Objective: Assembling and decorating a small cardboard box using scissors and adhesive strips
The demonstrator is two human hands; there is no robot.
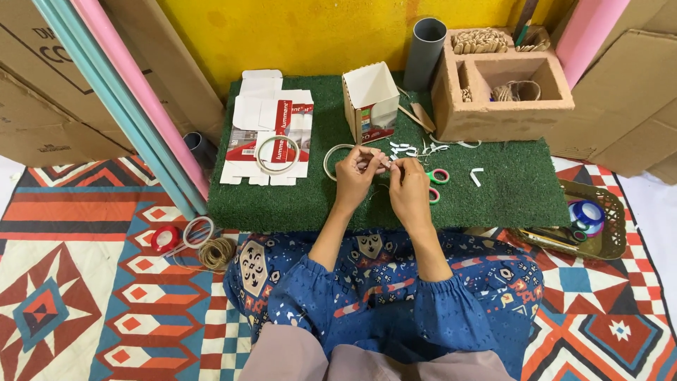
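I watch both hands meet over the green turf mat [282, 204]; my left hand [358, 171] and my right hand [409, 182] are pinched together on a small white paper strip [385, 162], fingertips of each closed on its ends, so the strip sits in the air just above the mat's middle, between the two hands; whether it is being folded or rolled I cannot tell, it is too small.

As for progress, I judge the work to be somewhere in the middle; a scatter of small white paper pieces [403, 149] already lies on the mat just beyond the hands, and one bent white piece [477, 176] lies apart to the right, which reads to me as finished or cut bits; the scissors [436, 183] with green and pink handles lie set down beside the right hand, partly hidden by it, so cutting seems paused; the open white carton box [371, 101] stands upright behind the pieces, apparently empty as far as I can see; a flattened printed carton [271, 134] lies to the left with a tape ring [277, 153] on it, untouched; another ring [331, 161] lies just by the left hand; what remains looks like more strips of the same kind; how many, I cannot tell.
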